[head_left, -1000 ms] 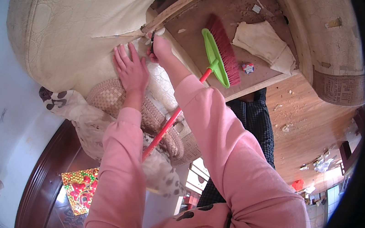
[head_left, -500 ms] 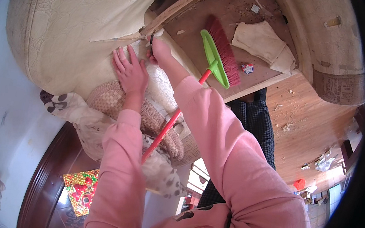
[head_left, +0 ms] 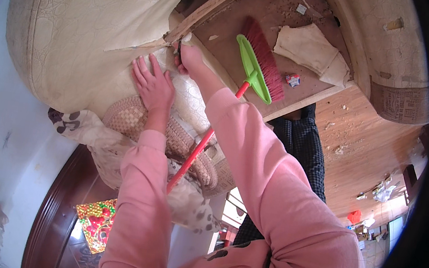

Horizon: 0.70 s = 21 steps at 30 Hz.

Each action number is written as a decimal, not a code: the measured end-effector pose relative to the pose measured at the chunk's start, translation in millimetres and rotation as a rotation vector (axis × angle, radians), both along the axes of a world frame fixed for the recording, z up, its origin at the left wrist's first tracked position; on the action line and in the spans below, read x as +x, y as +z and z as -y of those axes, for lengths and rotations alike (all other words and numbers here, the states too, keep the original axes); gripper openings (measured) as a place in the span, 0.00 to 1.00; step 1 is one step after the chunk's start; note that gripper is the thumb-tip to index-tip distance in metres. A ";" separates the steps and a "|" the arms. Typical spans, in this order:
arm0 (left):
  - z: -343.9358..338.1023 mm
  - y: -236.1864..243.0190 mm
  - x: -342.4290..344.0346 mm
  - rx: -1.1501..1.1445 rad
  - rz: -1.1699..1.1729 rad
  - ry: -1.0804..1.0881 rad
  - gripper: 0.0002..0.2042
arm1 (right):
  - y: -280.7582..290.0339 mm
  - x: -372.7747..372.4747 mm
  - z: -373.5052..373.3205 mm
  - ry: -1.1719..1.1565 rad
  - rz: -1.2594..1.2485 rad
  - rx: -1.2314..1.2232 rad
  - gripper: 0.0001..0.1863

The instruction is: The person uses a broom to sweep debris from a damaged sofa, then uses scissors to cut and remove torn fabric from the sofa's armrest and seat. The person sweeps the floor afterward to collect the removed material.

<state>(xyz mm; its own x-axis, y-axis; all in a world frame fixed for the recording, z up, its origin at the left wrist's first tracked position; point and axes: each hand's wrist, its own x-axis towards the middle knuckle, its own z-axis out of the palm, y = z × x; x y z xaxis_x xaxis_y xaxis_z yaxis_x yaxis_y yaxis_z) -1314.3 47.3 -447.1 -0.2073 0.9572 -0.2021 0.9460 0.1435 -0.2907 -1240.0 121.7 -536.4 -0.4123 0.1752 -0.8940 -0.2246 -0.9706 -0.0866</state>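
My left hand [head_left: 154, 87] lies open, fingers spread, on the cream quilted upholstery [head_left: 93, 26] of a worn piece of furniture, below a torn seam. My right hand [head_left: 192, 59] is closed on a small black tool [head_left: 180, 51] at that seam, beside a wooden frame rail [head_left: 212, 3]; I cannot make out what the tool is. To the right, a green broom head [head_left: 249, 60] with red bristles rests on a brown board [head_left: 220, 29]; its red handle [head_left: 196, 148] runs down between my forearms.
A folded cream scrap [head_left: 309, 51] and debris lie on the board. Dark checked fabric [head_left: 304, 148] hangs below it, beside a littered wooden floor [head_left: 359, 142]. A woven mat [head_left: 125, 114] and patterned cloth [head_left: 103, 157] are under my left arm. A white wall [head_left: 4, 84] is at left.
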 end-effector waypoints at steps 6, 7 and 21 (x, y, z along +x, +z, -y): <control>0.0 -0.4 -0.3 0.000 -0.009 -0.003 0.30 | -4.0 0.8 2.5 0.065 0.046 0.070 0.23; 0.0 0.0 -0.2 -0.001 -0.010 -0.002 0.30 | -4.1 -0.3 4.6 0.106 0.110 0.152 0.23; -0.8 1.3 0.9 0.017 -0.004 -0.009 0.30 | 6.3 11.5 -0.4 0.068 0.024 0.015 0.24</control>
